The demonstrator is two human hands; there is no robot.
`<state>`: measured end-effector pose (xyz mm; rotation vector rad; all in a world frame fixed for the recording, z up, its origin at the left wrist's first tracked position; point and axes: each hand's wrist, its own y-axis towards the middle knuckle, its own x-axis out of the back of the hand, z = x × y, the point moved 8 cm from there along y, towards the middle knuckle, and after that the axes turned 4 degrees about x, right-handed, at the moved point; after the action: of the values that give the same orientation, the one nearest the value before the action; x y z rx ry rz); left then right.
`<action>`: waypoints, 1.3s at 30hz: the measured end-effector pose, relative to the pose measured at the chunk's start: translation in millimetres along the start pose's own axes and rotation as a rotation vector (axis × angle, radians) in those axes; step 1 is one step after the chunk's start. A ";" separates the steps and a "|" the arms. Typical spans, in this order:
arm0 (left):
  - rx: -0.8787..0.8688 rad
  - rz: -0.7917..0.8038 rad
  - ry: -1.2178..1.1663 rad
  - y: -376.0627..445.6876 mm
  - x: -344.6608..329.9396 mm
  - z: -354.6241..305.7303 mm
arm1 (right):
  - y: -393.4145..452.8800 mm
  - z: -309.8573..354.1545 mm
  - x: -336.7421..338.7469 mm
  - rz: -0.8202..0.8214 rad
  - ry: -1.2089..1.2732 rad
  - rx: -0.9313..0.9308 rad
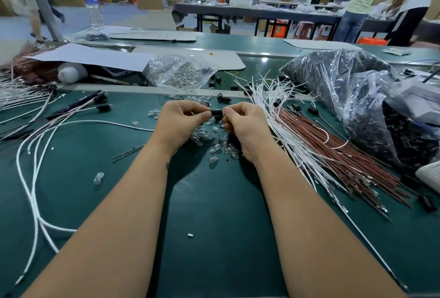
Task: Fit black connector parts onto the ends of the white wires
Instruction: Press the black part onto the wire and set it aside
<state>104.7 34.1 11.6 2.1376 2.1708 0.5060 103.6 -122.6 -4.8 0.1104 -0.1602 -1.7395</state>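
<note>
Both forearms reached out from the bottom of the view over the green surface (214, 202), meeting at its middle. Far to the left lay loose white wires (35, 155), some curving toward the near edge, and a few finished leads (100, 105) with black ends lay beyond them. Left of centre, the left hand (181, 121) had its thumb and fingers curled, pinching one end of a small black connector (216, 112). Just right of it, the right hand (245, 124) pinched the other end, its fingers curled in too; something small and pale showed at its fingertips, too small to identify. Under and around both hands lay a scatter of little clear glass bulbs (214, 140). Further right, a bundle of white wires (269, 97) fanned out beside a bundle of brown wires (333, 145), with loose black connectors among them, and a large plastic bag (357, 88) of black parts sat at the far right.

The step in hand looked like seating a piece in the connector held up between the two hands. Whether a wire already ran into it could not be told. The next move would likely call for a straight, firm push until it seated.
</note>
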 end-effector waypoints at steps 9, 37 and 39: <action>-0.003 0.009 0.014 -1.8 -1.0 -2.0 | -1.6 2.5 0.3 -0.029 -0.072 0.022; 0.028 -0.013 0.028 2.0 -1.8 0.3 | -7.8 11.0 -1.7 -0.009 0.032 0.002; 0.021 -0.011 0.060 2.9 -2.8 1.6 | -7.7 11.7 1.2 -0.030 0.000 0.004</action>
<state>108.0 31.6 10.3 2.1468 2.2275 0.5570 94.0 -121.9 5.5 0.1162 -0.1630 -1.7697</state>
